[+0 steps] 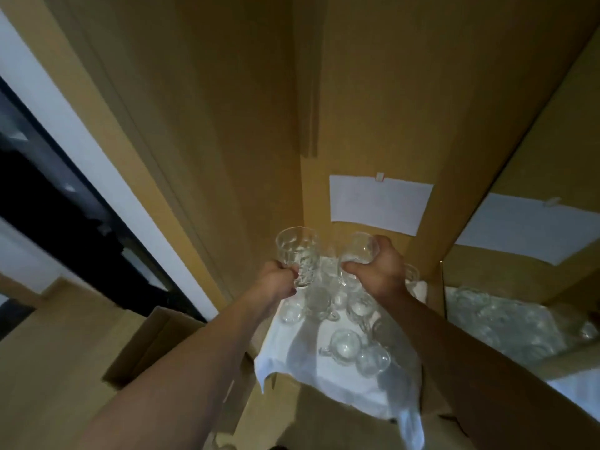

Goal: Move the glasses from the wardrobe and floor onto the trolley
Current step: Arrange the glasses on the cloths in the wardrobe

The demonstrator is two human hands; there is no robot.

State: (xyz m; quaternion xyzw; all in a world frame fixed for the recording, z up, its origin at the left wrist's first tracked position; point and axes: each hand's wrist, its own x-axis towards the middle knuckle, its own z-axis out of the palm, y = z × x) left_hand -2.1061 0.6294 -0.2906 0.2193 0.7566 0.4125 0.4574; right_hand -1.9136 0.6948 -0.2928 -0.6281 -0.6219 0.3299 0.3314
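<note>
A brown cardboard box (136,352) sits open at the far left, low down on the floor. Next to it a white cloth (311,378) lies on a shelf inside the wardrobe (227,125), w/ one corner hanging over the shelf's front edge.

The left hand (279,282) is up over the back left part of the cloth. Its fingers are curled tight round the bottom of a tall glass (297,254) w/ a bumpy pattern. The glass stands nearly upright in the air, not touching the cloth.

Under and between the 2 hands, lots of small glass cups (345,344) w/ handles sit on the cloth, close together, from the back of the shelf to about the middle. Some touch each other.

The right hand (380,271) is just beside the left one, over the back of the cloth. Its fingers wrap round a second, rounder glass (358,251), tipped on its side w/ the open end toward the tall glass. The 2 glasses are near but apart.

A white paper sheet (380,204) is stuck on the wardrobe's back wall above the hands. At the far right a mirror (532,287) shows the cups and paper again.
</note>
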